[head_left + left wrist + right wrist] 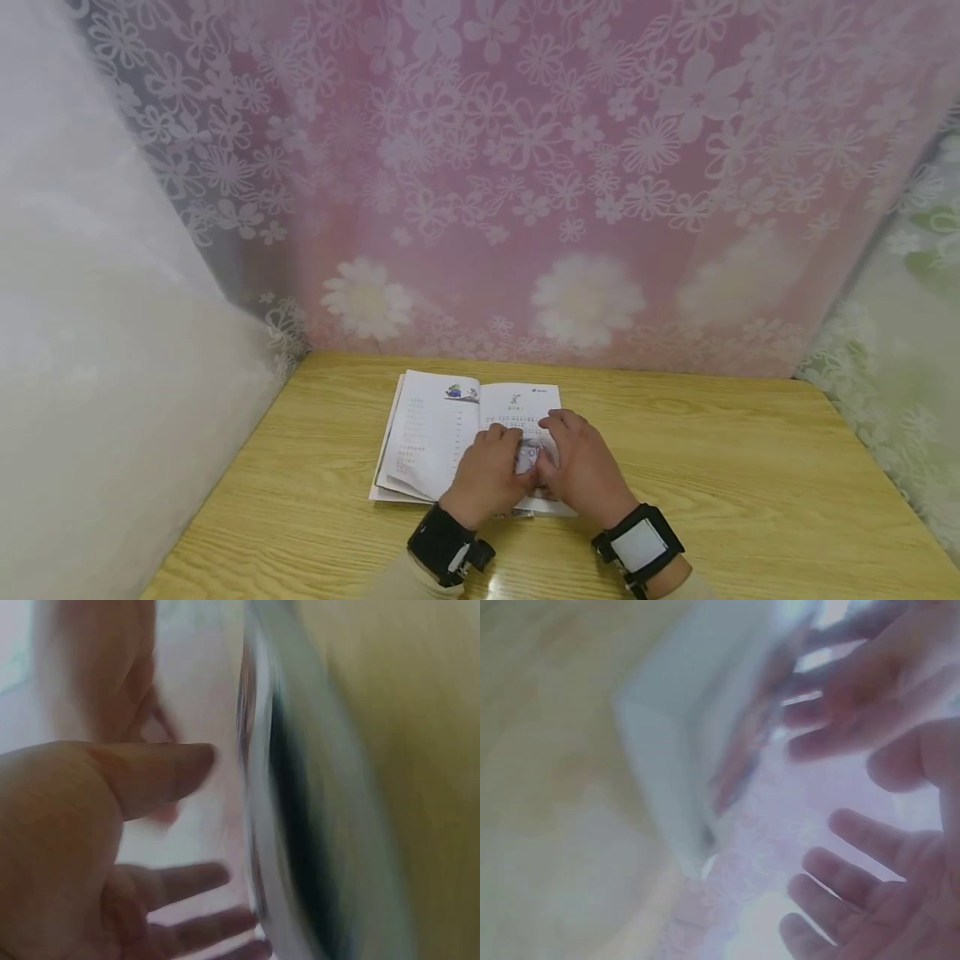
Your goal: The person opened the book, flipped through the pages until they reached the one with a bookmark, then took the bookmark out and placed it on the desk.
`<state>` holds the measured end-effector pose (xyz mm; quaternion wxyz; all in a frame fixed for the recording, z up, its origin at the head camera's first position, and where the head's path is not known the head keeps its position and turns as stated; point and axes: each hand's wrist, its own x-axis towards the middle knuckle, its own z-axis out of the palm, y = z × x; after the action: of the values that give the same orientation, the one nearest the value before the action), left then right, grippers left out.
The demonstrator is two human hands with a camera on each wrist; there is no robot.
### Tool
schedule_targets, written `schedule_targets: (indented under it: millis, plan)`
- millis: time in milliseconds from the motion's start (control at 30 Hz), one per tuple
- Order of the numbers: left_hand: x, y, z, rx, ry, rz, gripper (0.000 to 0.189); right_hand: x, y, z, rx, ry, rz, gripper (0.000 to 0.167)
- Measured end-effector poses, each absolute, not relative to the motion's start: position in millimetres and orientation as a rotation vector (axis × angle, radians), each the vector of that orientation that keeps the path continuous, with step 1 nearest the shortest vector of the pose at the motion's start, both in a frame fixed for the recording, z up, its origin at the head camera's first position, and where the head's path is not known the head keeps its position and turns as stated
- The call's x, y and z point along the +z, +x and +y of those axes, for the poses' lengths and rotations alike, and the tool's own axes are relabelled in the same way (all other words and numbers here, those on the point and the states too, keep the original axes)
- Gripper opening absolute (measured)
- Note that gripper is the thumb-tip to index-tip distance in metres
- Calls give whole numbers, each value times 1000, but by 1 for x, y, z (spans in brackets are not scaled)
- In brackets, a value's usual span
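Note:
An open book (431, 433) lies on the wooden table, with print and small coloured drawings on its pages. My left hand (487, 471) is over the lower middle of the book, and my right hand (588, 471) is over the right page. Their thumbs come close together in the head view. Between them shows a small greyish, partly shiny patch (527, 457); whether it is a picture or a separate thing I cannot tell. In the left wrist view the left thumb and fingers (187, 885) reach out apart beside the blurred page edges. The right fingers (847, 877) are spread, gripping nothing visible.
The wooden table (712, 467) extends on both sides of the book. Behind it hangs a pink flowered curtain (480, 208), with a pale sheet (135, 317) at the left and a flowered one at the right. Both wrists wear black straps with devices.

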<state>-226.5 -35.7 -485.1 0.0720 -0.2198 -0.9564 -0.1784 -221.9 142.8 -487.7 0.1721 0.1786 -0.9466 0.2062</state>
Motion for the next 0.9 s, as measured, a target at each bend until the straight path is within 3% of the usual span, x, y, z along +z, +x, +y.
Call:
schedule_targets:
  millis: [167, 400, 700, 900]
  plan:
    - [-492, -217, -12, -653, -649, -2907, 76, -478, -220, 145, 688, 555, -2596, 32]
    - [-491, -212, -3, -642, -616, -2987, 95, -476, -220, 145, 698, 564, -2609, 25]
    - [-491, -214, -5, -581, -594, -2895, 80, -478, -222, 144, 756, 527, -2578, 20]
    - [-490, -226, -11, -683, -475, -2794, 87, -479, -224, 145, 785, 498, -2502, 22]
